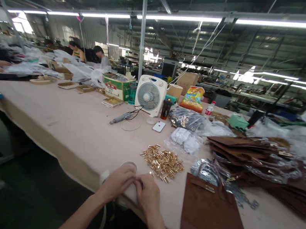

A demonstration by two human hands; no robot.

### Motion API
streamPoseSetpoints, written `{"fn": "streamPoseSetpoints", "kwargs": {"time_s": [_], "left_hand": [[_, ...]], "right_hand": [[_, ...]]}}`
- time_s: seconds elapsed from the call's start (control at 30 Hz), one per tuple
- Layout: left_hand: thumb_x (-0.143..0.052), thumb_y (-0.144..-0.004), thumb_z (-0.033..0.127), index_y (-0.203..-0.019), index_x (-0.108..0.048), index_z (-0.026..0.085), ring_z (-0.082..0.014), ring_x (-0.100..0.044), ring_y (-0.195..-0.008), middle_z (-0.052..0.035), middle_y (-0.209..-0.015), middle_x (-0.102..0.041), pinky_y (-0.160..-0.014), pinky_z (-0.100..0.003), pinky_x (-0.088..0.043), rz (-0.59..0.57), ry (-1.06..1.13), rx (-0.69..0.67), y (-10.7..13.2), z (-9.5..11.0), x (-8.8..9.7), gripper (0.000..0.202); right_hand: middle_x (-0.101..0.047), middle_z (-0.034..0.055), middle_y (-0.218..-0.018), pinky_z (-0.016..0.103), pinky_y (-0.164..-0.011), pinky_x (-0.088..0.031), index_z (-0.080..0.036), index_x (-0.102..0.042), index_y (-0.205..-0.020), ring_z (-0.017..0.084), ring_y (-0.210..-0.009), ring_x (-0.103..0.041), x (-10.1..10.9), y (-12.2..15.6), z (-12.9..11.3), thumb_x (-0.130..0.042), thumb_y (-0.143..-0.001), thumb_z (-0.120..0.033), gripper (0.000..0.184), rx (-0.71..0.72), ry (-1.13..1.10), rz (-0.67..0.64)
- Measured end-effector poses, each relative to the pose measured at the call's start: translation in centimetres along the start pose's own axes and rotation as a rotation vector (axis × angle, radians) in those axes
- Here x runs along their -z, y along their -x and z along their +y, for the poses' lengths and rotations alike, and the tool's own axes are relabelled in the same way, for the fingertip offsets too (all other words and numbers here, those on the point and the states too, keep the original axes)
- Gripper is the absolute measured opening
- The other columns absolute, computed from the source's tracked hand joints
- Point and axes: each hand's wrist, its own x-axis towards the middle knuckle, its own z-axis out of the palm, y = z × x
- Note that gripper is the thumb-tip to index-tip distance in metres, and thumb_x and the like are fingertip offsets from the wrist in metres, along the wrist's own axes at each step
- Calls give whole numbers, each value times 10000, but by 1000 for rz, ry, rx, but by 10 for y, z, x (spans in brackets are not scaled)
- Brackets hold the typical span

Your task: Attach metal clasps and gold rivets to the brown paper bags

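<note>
My left hand and my right hand meet at the front edge of the table, fingertips pressed together. Whatever they pinch is too small or too hidden to name. Just behind my left fingers shows the rim of a round, clear object, partly covered. Past my right hand lies a loose pile of small gold metal fittings. A brown leather-like bag panel with a gold clasp rests flat to the right of my right hand.
Stacked brown bag pieces fill the right side. Farther back stand a white fan, a dark cup and a green box. A phone, a corded grey tool and plastic bags lie on the table. Other people sit at far left.
</note>
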Motion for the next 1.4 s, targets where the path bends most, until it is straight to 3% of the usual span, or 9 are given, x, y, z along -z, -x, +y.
{"fn": "streamPoseSetpoints", "kwargs": {"time_s": [0.33,0.57,0.77,0.9,1.0,1.1,1.17,1.27,1.4], "left_hand": [[-530,-1010,241,-937,-654,208,-225,-616,-1067,-76,-1122,-662,-959,-348,-505,8,85,80,-1,3,2,147],[-538,-978,218,-948,-680,212,-220,-622,-1028,-72,-1132,-646,-926,-346,-512,91,17,194,-8,2,-4,145],[-526,-999,201,-1024,-746,256,-227,-620,-1065,-64,-1143,-646,-963,-348,-503,75,-161,196,-22,-23,8,229],[-604,-936,152,-1448,-571,308,-228,-625,-1081,-55,-1160,-656,-1012,-371,-507,35,-171,209,-30,-34,22,536],[-687,-911,201,-1499,-501,282,-266,-587,-1188,-87,-1267,-632,-1105,-453,-455,111,-185,189,-37,-17,14,622],[-716,-926,317,-1418,-558,275,-229,-640,-1026,-76,-1278,-621,-997,-398,-518,139,-14,204,-43,17,-13,519],[-727,-922,373,-1401,-563,254,-213,-646,-922,-75,-1237,-634,-910,-368,-536,103,52,254,-47,39,-34,520],[-690,-941,305,-1238,-645,220,-271,-623,-1039,-94,-1180,-659,-941,-402,-502,92,-28,297,-50,60,-59,312],[-617,-954,219,-1072,-675,216,-271,-624,-1008,-82,-1053,-681,-913,-406,-497,162,-43,339,-42,66,-70,131]], "right_hand": [[-662,50,-907,289,-719,-394,-214,-647,-951,212,-831,-615,-13,-2,8,-553,-1011,-139,134,210,300,28],[-676,41,-961,267,-753,-440,-234,-651,-990,194,-870,-624,-7,2,-4,-522,-976,-104,185,435,14,-98],[-673,53,-942,295,-805,-498,-232,-679,-975,204,-881,-633,32,22,3,-555,-1040,-316,163,186,-364,95],[-679,46,-887,294,-736,-509,-209,-719,-1020,203,-783,-615,79,37,36,-684,-952,-513,314,-118,-442,219],[-642,6,-755,271,-647,-481,-185,-738,-1022,179,-683,-580,103,45,64,-772,-841,-611,464,-331,-508,319],[-628,-12,-705,257,-576,-459,-182,-752,-1015,158,-619,-553,111,49,81,-867,-729,-598,517,-464,-685,412],[-629,-16,-700,256,-558,-463,-195,-758,-1001,151,-600,-546,111,49,87,-913,-684,-550,500,-500,-820,448],[-634,-15,-718,253,-557,-480,-213,-761,-984,147,-607,-547,109,49,91,-936,-677,-497,453,-503,-938,451],[-629,-20,-743,212,-577,-490,-226,-763,-988,128,-640,-538,110,52,95,-938,-714,-472,408,-496,-1019,418]]}}
